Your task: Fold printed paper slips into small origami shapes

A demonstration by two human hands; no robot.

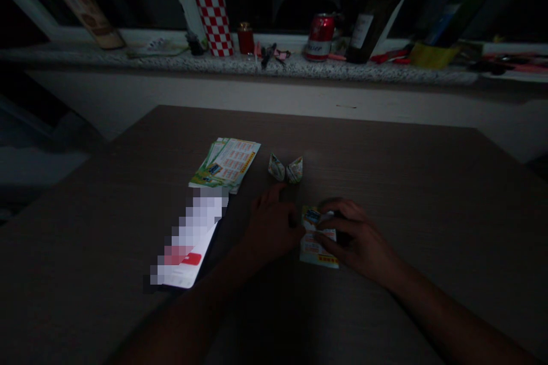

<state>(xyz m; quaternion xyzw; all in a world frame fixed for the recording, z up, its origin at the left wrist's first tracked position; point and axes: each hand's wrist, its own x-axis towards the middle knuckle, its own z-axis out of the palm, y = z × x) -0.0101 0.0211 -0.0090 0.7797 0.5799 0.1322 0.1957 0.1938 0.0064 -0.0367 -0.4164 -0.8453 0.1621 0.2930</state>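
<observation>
A small printed paper card with calendar-like grids [319,259] lies on the table in front of me. My left hand [274,222] is curled at the card's left edge, thumb and forefinger pinching there. Over the upper right part of the same card rests my right hand [362,239], fingers apart and tips touching the paper. Just beyond my left fingers stand two small folded paper pieces [285,169], pointed at the top and side by side. A stack of matching printed cards [233,162] lies farther left.
A phone with a lit screen [188,262] lies left of my left forearm, close to the stack. Behind the brown table [385,159], a stone windowsill [166,63] carries a red-checkered bottle [214,23], a red can [320,37], a dark bottle [363,34] and small clutter. The light is dim.
</observation>
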